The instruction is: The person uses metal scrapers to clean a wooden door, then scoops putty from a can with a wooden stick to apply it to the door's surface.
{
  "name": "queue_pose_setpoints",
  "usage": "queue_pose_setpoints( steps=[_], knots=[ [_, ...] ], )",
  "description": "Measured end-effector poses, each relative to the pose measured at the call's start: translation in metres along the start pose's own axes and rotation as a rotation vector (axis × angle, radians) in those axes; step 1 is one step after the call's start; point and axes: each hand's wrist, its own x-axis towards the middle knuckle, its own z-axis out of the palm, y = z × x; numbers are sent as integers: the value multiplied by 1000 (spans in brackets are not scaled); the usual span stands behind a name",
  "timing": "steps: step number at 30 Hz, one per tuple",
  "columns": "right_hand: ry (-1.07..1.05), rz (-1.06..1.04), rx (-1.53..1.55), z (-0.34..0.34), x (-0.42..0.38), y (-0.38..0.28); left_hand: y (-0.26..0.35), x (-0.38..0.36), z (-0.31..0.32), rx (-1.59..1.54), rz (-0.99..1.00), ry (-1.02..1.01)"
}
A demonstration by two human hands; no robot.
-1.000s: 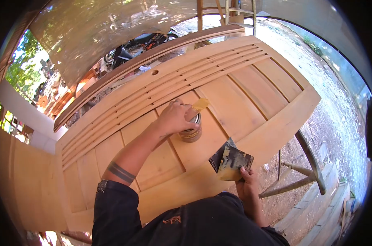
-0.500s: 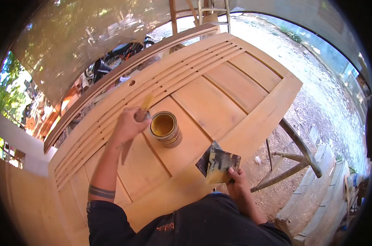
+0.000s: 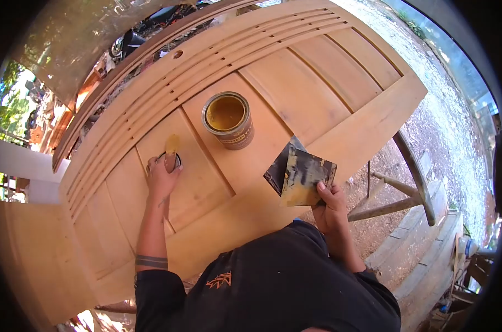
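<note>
A pale wooden door [image 3: 373,123] with grooved panels lies flat in front of me. My left hand [image 3: 163,176] is low over a left panel, its fingers round a small dark-rimmed round lid [image 3: 178,161]. A yellow-smeared blade [image 3: 173,144] sticks out beyond those fingers; its lower part is hidden. Up and to the right, an open can [image 3: 237,137] of yellow-brown paste stands upright on the door. My right hand [image 3: 330,202] pinches a flat, paste-smeared square plate [image 3: 306,177]. Behind it shows a second dark plate [image 3: 277,172], partly covered.
A long brown wooden frame [image 3: 111,73] runs along the door's far left side. At the right are a wooden trestle leg [image 3: 414,174] and weathered planks [image 3: 422,249] on the ground. Beyond the door, a motorcycle [image 3: 130,43] is partly visible.
My left hand has moved left of the can and down to the door panel, with the blade and lid. My right hand still holds the plates. The view has tilted downward.
</note>
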Motion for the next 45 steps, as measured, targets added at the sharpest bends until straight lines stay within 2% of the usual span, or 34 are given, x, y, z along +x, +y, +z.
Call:
queue_pose_setpoints(
  steps=[4, 7, 10, 13, 15, 18, 20, 22, 25, 28, 31, 34, 37, 40, 43, 45],
  knots=[
    [-1, 6, -12, 6, 4, 7, 6, -9, -8, -5, -57, -10],
    [0, 12, -24, 6, 6, 11, 5, -8, -2, 118, 22, 161],
    [-3, 22, -24, 5, 5, 12, 9, -4, -6, -67, -71, 53],
    [1, 26, -20, 8, 3, 7, 18, -11, -23, -229, -7, 170],
    [-17, 47, -7, 10, 2, 7, 43, -23, -46, -940, -77, 85],
    [-64, 80, 36, 18, 3, 10, 103, -46, -97, -1347, -220, -228],
    [-120, 104, 59, 19, 5, 14, 104, -64, -81, -1485, -174, -381],
    [-163, 121, 58, 26, 7, 18, 114, -68, -60, -1463, -100, -591],
    [-187, 133, 67, 28, 8, 20, 134, -68, -35, -1382, 109, -508],
    [-246, 131, 107, 34, 5, 20, 157, -71, -39, -1227, -16, -442],
    [-231, 123, 85, 35, 1, 19, 149, -71, -39, -1156, -53, -645],
    [-143, 106, 129, 36, -5, 25, 149, -76, -49, -992, 103, -471],
    [-72, 61, 176, 29, -3, 21, 144, -83, -62, -1115, -101, -224],
    [5, 41, 230, 30, 3, 16, 125, -84, -74, -1247, -107, -105],
    [47, 57, 292, 35, 7, 13, 123, -93, -87, -1426, -158, -113],
    [42, 26, 300, 41, 11, 16, 120, -101, -91, -1433, -166, -221]
  ],
)
